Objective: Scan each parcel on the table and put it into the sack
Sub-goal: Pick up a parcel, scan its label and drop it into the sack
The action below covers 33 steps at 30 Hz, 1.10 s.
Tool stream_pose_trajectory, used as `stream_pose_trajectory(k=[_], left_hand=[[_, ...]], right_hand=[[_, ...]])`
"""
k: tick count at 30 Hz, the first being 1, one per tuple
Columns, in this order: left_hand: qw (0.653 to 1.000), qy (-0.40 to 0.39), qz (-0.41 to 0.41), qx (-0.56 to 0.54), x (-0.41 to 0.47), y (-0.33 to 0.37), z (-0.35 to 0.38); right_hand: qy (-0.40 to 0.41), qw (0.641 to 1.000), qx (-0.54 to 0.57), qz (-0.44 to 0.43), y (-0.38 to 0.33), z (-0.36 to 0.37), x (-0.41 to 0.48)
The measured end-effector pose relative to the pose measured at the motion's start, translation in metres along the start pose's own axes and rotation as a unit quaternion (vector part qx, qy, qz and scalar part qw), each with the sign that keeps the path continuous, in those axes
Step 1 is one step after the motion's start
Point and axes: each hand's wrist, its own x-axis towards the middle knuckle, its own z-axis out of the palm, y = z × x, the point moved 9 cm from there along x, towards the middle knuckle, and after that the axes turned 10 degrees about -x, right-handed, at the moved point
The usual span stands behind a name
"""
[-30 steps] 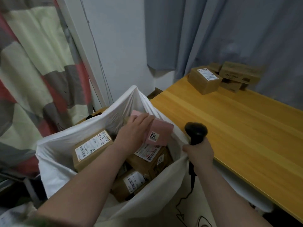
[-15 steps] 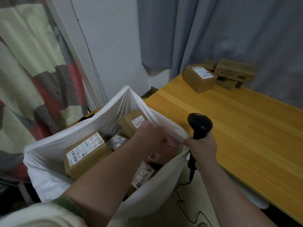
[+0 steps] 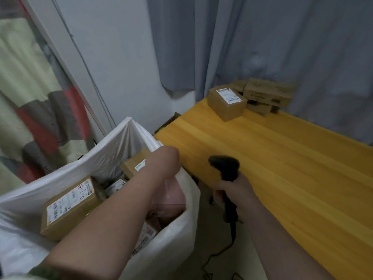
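At the near left corner of the table [image 3: 282, 178], just off its edge: one white sack [image 3: 177, 239], mouth open, with several parcels inside. They include a brown box [image 3: 68, 207] with a handwritten label lying by the left wall, a second brown box [image 3: 134, 167] toward the far side, and a pink parcel [image 3: 171, 196] against the wall nearest the table. Your left hand [image 3: 167, 158] is bent down over the sack's rim above the pink parcel, its fingers hidden behind the wrist (whether they hold anything cannot be told). Your right hand [image 3: 234, 190] is wrapped round the handle of the black scanner [image 3: 224, 164], held between sack and tabletop, its cable [image 3: 232, 234] hanging toward the floor. At the far corner of the table, against the grey curtain [image 3: 262, 47]: one labelled box [image 3: 227, 103], label up, and just behind it a small stack of boxes [image 3: 266, 93], not yet in the sack.
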Motion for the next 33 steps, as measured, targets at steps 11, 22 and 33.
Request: stream_pose_trajectory(k=[11, 22, 33], left_hand=[[0.987, 0.097, 0.066, -0.113, 0.036, 0.143, -0.043], [0.974, 0.113, 0.138, -0.138, 0.096, 0.237, -0.053], [0.964, 0.111, 0.207, -0.121, 0.258, 0.312, -0.050]], right_hand=[[0.041, 0.996, 0.061, -0.055, -0.047, -0.160, 0.029], [0.078, 0.988, 0.104, -0.080, -0.078, -0.248, 0.072], [0.167, 0.979, 0.107, -0.045, -0.106, -0.305, 0.171]])
